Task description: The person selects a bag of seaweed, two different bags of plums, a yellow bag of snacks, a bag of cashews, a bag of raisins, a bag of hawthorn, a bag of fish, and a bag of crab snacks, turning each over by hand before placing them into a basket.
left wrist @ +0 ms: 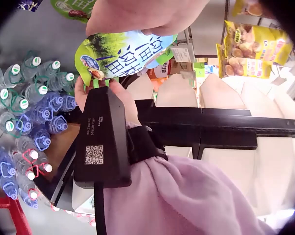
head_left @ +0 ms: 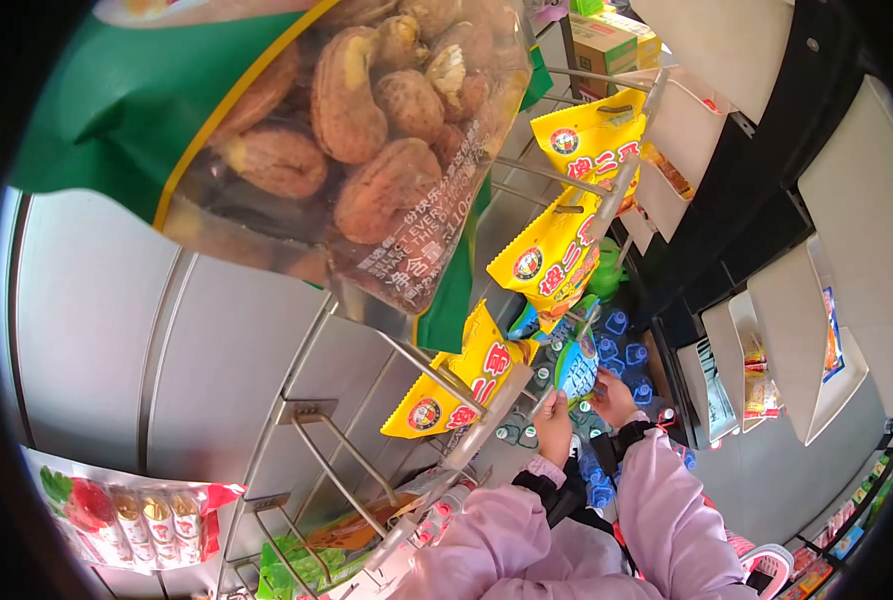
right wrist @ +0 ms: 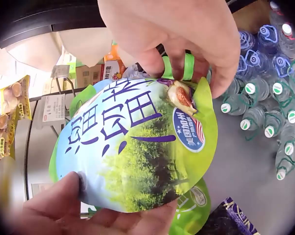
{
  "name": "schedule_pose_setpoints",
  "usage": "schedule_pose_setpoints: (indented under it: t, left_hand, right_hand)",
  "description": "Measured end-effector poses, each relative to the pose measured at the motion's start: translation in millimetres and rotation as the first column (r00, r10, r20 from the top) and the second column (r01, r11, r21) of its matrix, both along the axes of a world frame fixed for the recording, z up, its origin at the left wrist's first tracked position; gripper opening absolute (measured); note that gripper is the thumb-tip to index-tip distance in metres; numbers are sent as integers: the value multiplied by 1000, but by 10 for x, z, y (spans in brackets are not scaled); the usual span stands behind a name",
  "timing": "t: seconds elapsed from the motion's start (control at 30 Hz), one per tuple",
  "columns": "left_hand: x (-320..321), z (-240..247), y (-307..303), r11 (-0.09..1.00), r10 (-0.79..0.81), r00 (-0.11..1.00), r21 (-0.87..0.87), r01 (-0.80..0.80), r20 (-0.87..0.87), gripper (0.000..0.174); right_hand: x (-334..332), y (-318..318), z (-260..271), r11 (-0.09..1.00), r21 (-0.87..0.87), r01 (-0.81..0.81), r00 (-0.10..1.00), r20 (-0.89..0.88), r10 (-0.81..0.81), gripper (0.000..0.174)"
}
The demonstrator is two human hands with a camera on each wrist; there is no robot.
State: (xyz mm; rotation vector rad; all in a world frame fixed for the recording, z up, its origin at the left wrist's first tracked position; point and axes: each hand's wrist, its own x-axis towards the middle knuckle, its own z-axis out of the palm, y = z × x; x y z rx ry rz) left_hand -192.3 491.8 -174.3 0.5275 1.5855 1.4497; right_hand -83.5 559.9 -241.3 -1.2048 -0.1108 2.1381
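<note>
A blue-and-green snack pouch (right wrist: 133, 142), printed with large Chinese characters and a tree picture, is held between both hands. My left hand (head_left: 555, 432) grips one end, its thumb lying on the printed front in the right wrist view. At the other end, my right hand (head_left: 615, 400) has curled fingers at the pouch's edge, by a bright green strap (right wrist: 188, 67). Another green pouch (right wrist: 194, 208) shows below the held one. A black camera box (left wrist: 102, 139) sits on my right wrist.
Yellow snack bags (head_left: 552, 260) hang on metal rack hooks left of my hands, and a large nut bag (head_left: 367, 130) hangs close to the head camera. Several water bottles (left wrist: 35, 98) stand on the floor. White shelf trays (head_left: 797, 330) line the right side.
</note>
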Motion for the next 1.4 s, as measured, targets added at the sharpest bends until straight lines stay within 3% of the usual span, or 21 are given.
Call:
schedule_pose_setpoints:
  t: [0.33,0.43,0.63,1.03,1.13,1.33,1.4]
  left_hand:
    - [34,-59,92,999,-22,999,-32,20,-44,25]
    - [58,54,139,999,-48,999,11,48,12,25]
    - [68,-32,199,1000,22,1000,-15,-22,-11,26]
    - [144,123,298,999,2,1000,37,-2,12,27]
    - [146,140,310,998,31,999,-46,-31,11,26]
    - [130,-43,295,997,53,998,-46,-54,-35,25]
    - [68,-191,316,998,32,954,-43,-47,-297,25]
  right_hand:
    - [34,56,64,996,-28,86,996,-25,-87,33]
    - [45,122,-34,996,18,91,995,-39,-90,33]
    - [17,217,-36,981,54,185,978,-112,-178,31]
    - [82,274,-108,971,127,201,975,-125,-185,25]
    - [88,299,-150,971,137,194,976,-124,-178,24]
    - [80,321,-286,958,179,224,967,-164,-195,24]
    - [56,349,-396,948,239,211,972,-154,-178,25]
